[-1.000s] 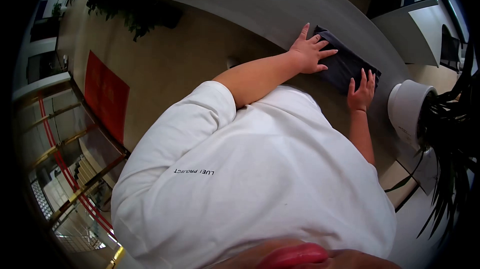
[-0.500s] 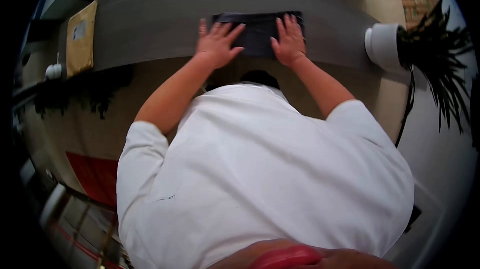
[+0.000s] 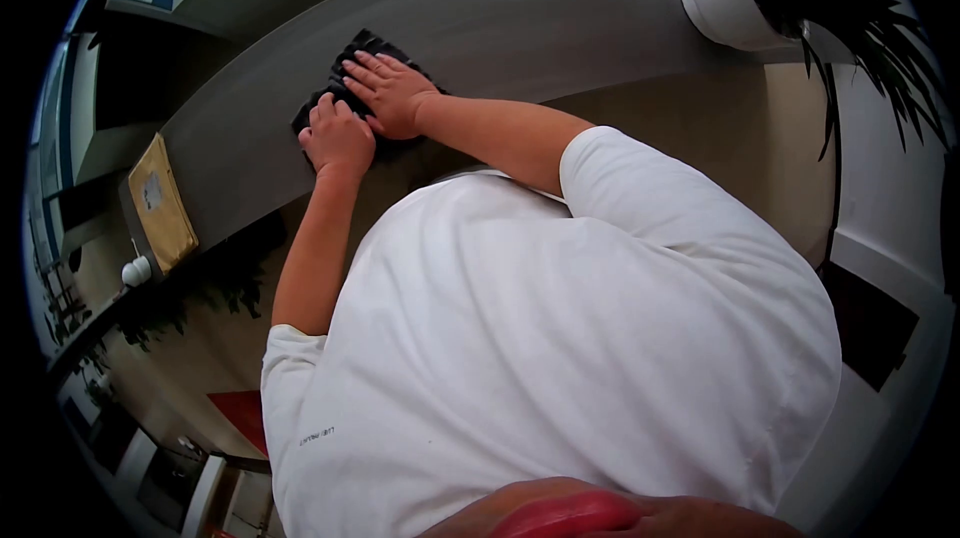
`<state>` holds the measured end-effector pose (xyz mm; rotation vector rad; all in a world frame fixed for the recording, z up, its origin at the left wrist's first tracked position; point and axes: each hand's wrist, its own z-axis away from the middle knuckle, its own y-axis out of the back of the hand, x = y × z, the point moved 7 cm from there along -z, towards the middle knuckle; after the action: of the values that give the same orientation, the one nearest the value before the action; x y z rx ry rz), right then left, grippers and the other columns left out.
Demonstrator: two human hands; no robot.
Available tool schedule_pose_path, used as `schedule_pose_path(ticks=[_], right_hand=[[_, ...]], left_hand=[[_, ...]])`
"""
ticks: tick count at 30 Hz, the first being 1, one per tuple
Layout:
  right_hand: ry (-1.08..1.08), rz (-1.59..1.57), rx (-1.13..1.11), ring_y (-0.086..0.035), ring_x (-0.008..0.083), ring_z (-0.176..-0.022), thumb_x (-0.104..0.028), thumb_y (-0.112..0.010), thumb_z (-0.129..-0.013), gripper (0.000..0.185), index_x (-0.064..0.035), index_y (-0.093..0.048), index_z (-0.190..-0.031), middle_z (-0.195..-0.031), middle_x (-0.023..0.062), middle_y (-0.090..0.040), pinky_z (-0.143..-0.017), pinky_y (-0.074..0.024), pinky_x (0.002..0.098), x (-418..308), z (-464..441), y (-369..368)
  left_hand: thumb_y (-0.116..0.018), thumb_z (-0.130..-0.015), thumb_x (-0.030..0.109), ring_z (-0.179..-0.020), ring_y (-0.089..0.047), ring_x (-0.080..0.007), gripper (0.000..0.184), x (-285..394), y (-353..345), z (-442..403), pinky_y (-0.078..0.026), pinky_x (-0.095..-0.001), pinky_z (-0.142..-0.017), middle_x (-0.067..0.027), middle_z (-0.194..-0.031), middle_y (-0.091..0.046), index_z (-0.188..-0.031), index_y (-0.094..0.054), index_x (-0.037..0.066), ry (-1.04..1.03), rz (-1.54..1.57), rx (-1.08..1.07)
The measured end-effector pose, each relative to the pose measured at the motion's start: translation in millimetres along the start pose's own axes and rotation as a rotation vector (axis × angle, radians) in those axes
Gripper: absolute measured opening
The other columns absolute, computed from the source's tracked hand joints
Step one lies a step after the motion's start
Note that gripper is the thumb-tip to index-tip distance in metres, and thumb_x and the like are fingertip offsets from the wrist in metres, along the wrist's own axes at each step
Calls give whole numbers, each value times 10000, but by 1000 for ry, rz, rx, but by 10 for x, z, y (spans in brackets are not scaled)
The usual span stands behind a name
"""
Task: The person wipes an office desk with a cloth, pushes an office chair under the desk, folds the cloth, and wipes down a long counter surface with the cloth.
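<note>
A dark cloth point(image 3: 366, 42) lies bunched on the grey counter point(image 3: 560, 8), left of the middle of the view. My right hand point(image 3: 393, 100) rests flat on top of it with the fingers stretched out. Right beside it, my left hand point(image 3: 338, 140) is at the cloth's near left part, its fingers bent and pressed into the fabric. The two hands nearly touch, and they cover much of the cloth.
On the counter's left end lies a yellow-brown envelope point(image 3: 162, 206), with a small white object point(image 3: 136, 271) near it. A white pot point(image 3: 735, 0) with a long-leaved plant point(image 3: 850, 13) stands at the right end. Leafy plants point(image 3: 235, 283) show below the counter's left part.
Both hands and the cloth have moved left along the counter, away from the white pot and nearer the envelope. The cloth, flatter before, is now bunched. The left fingers have curled, and the view has turned.
</note>
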<state>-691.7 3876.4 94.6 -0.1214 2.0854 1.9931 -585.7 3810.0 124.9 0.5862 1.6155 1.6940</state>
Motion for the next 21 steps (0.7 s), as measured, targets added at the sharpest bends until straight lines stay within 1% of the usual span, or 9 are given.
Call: schedule_pose_path(ticks=[4,5,8,9,12,14,17,18,21], right_hand=[[-27,-11,-1,-168,296,-1777,-483,-444,-1140,739,-103,-418,-1774,-1899,104,-284,-1436,-101,466,275,137,44],[-44,-4,3,-174,299,-1776,-472,-442,-1141,729,-105,-427,-1770,-1897,104,-291,-1435,-106,471,479,267,127],[-107,-79,99,-211,310,-1766,-453,-456,-1132,707,-108,-462,-1749,-1881,111,-328,-1432,-130,482,1452,843,277],[-135,-123,143,-227,314,-1761,-448,-465,-1127,701,-109,-475,-1740,-1875,115,-342,-1431,-139,486,1763,1026,310],[-211,-91,203,-266,330,-1746,-431,-503,-1113,668,-116,-518,-1702,-1854,127,-379,-1424,-172,498,2780,1639,405],[-256,-44,238,-283,331,-1739,-445,-599,-1068,675,-157,-550,-1677,-1851,111,-386,-1414,-223,508,3462,2174,513],[-328,-14,245,-302,327,-1732,-469,-662,-1026,720,-181,-554,-1677,-1848,96,-391,-1404,-257,514,4426,3067,785],[-363,5,254,-311,326,-1728,-481,-683,-1009,747,-190,-549,-1684,-1846,89,-393,-1401,-267,516,4706,3356,842],[-408,59,299,-350,340,-1705,-483,-697,-1001,765,-189,-549,-1691,-1822,97,-428,-1390,-282,523,5328,4038,994]], left_hand=[[-735,-1011,349,-1444,-596,-291,418,265,-54,-270,-508,-541,-1098,-81,-1558,-625,-1335,-722,84,23,127,185],[-738,-1003,305,-1440,-605,-308,413,500,28,-340,-510,-541,-1102,-88,-1540,-644,-1352,-718,86,1,168,220],[-711,-1006,226,-1431,-617,-359,381,1508,173,-551,-525,-540,-1122,-123,-1544,-652,-1357,-727,77,-234,464,556],[-722,-987,226,-1462,-607,-328,446,1891,219,-638,-472,-508,-1177,-110,-1562,-645,-1418,-704,110,-317,472,569],[-727,-988,244,-1503,-583,-323,482,3132,357,-881,-425,-503,-1237,-103,-1598,-627,-1454,-687,127,-460,512,588],[-732,-989,265,-1541,-554,-321,528,3947,341,-1011,-392,-504,-1272,-89,-1631,-608,-1499,-661,147,-561,481,508],[-756,-965,263,-1566,-527,-320,580,5091,453,-1075,-387,-518,-1281,-81,-1648,-594,-1523,-642,156,-699,533,446],[-733,-991,211,-1568,-531,-329,564,5473,519,-1044,-391,-515,-1285,-88,-1655,-588,-1542,-630,145,-773,570,414],[-689,-935,168,-1507,-584,-296,629,6468,537,-889,-421,-485,-1282,-106,-1638,-606,-1557,-641,83,-1024,542,357]])
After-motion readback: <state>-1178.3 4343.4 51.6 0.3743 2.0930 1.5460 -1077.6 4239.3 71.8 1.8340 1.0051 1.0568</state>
